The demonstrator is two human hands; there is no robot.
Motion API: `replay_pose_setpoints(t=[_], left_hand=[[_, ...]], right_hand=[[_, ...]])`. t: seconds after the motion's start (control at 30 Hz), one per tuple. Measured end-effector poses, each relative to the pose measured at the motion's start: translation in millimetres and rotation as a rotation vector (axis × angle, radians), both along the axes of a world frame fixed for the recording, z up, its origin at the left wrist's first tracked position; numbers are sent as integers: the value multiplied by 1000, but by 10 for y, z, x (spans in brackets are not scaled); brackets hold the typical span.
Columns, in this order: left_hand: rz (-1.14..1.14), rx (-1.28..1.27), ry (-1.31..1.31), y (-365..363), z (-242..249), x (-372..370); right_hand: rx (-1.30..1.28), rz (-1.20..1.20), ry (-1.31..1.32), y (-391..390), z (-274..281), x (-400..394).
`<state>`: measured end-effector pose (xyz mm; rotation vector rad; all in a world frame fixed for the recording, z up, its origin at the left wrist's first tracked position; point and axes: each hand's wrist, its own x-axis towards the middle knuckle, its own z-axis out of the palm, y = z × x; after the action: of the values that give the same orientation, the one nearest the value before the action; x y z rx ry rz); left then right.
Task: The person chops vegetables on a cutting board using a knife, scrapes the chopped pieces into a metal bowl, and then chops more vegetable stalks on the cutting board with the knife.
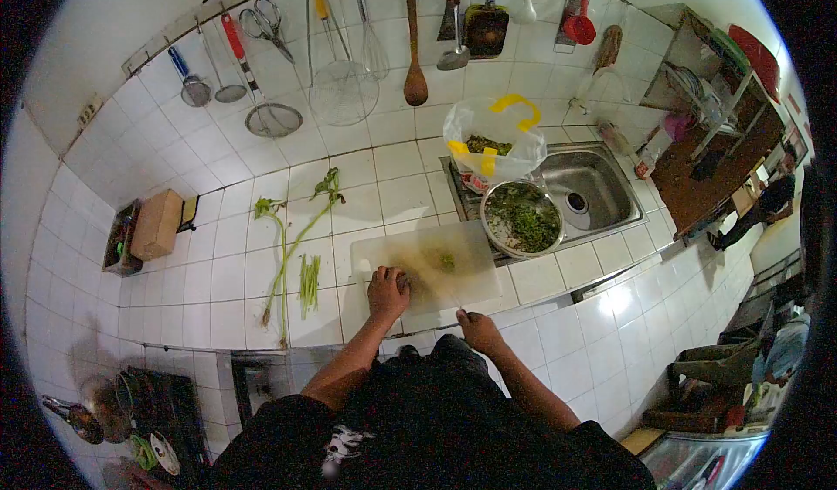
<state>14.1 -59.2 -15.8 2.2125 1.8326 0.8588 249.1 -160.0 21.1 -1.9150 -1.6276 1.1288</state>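
Note:
A translucent cutting board (475, 250) lies on the white tiled counter. My left hand (388, 294) rests on its left part with the fingers curled and pressed together; what they hold is hidden. My right hand (476, 329) is closed on the handle of a knife, whose blade (433, 282) points up and left across the board. Small chopped green bits (446, 261) lie beyond the blade. Left of the board are a short bundle of cut green stalks (309, 285) and long leafy stalks (293, 241). A steel bowl (558, 242) of chopped greens stands at the board's right.
Behind the bowl is a plastic bag (514, 152) with yellow handles, beside a steel sink (602, 185). Utensils, among them a wooden spoon (415, 85), hang on the wall. A brown box (157, 224) stands at the left. People are partly visible at the far right.

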Motion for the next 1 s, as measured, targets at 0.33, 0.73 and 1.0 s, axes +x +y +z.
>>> replay_pose_setpoints(t=[0.33, 0.73, 1.0], left_hand=[[-21, 63, -55, -6, -135, -17], [583, -170, 182, 119, 61, -991], [841, -282, 156, 233, 5, -1889]], right_hand=[[3, 58, -67, 108, 15, 318], [-30, -4, 142, -462, -273, 545], [-8, 89, 150, -493, 0, 608]])
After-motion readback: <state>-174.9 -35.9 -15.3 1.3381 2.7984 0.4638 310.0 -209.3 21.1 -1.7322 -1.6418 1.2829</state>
